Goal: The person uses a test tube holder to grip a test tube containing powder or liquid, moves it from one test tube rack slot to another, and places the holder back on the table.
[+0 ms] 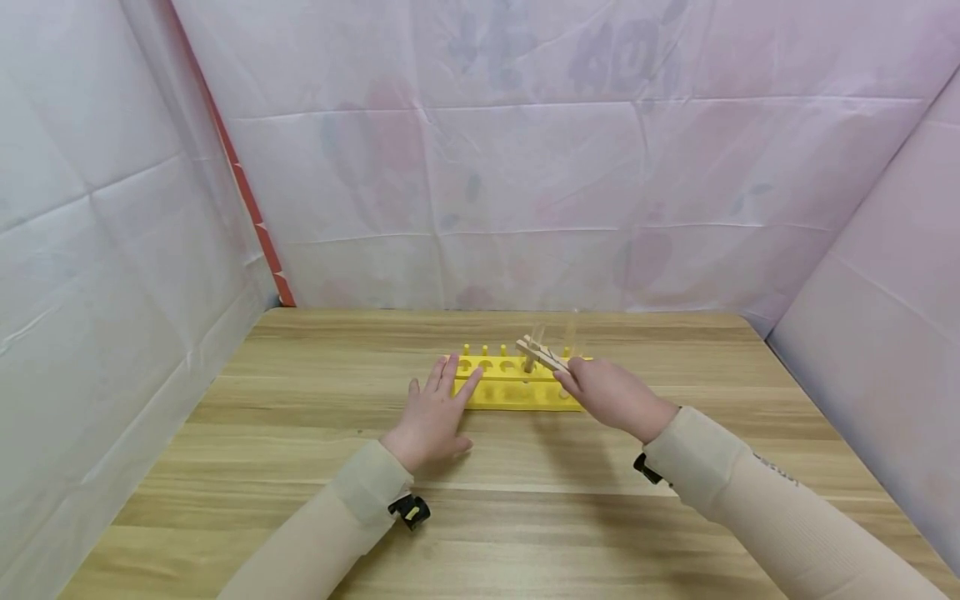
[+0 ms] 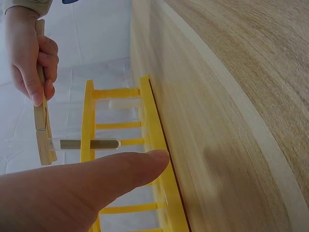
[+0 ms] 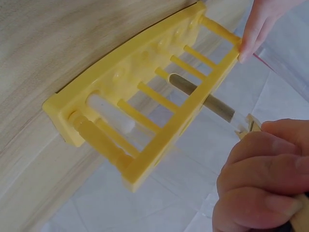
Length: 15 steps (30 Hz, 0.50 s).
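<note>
A yellow test tube rack (image 1: pixel 517 406) stands on the table. My right hand (image 1: pixel 611 397) grips a wooden test tube clamp (image 2: pixel 42 123), whose jaws are around the upper part of a glass test tube. That test tube (image 3: pixel 219 107) holds a brownish-grey filling and passes through a hole in the rack's top bar, its rounded bottom above the base. A second test tube (image 1: pixel 572 332) with white contents stands at the rack's right end. My left hand (image 1: pixel 435 414) rests with spread, straight fingers on the rack's left end.
The wooden table (image 1: pixel 300 467) reaches back to a wall of pale, pink-patterned sheeting (image 1: pixel 525 183). Similar sheeting (image 1: pixel 112 292) hangs at both sides. A row of yellow pegs (image 1: pixel 485 349) stands up along the rack's back.
</note>
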{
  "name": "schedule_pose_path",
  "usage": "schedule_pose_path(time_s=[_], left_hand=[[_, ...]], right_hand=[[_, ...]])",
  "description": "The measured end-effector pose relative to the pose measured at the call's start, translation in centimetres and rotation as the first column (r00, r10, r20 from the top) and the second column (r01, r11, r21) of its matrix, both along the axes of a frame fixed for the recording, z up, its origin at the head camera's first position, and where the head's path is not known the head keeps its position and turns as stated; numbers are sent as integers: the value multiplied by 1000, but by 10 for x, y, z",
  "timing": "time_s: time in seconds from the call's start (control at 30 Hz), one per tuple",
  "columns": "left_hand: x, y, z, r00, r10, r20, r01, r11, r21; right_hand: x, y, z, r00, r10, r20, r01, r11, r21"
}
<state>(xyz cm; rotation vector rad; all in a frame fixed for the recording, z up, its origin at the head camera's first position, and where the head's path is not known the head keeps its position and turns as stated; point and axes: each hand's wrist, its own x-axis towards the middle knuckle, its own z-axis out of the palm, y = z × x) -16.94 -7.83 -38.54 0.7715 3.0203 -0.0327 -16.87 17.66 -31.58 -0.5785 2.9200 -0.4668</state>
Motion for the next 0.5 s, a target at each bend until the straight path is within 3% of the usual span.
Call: schedule_pose_path(time_s=[0.5], left_hand=[[0,1,0,1000,5,8,-5,1000,1]], right_hand=[[0,1,2,1000,17,-4,-17,1000,7]])
